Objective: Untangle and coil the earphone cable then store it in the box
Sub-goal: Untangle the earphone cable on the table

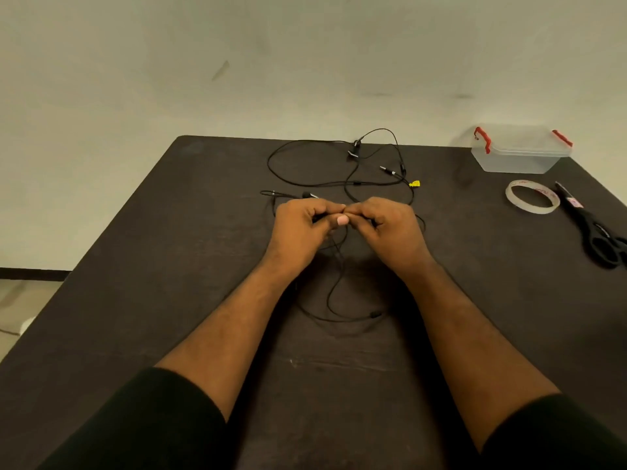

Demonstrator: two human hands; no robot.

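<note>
Dark surface: both hands, left hand and right hand, pinch tangled cable, untangling; next, loops need separating; box sits well beyond.

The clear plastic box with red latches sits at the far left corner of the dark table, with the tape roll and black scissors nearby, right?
Not quite. In the head view, the clear plastic box with red latches sits at the far right corner of the dark table, not the left. The tape roll and black scissors do lie near it.
</note>
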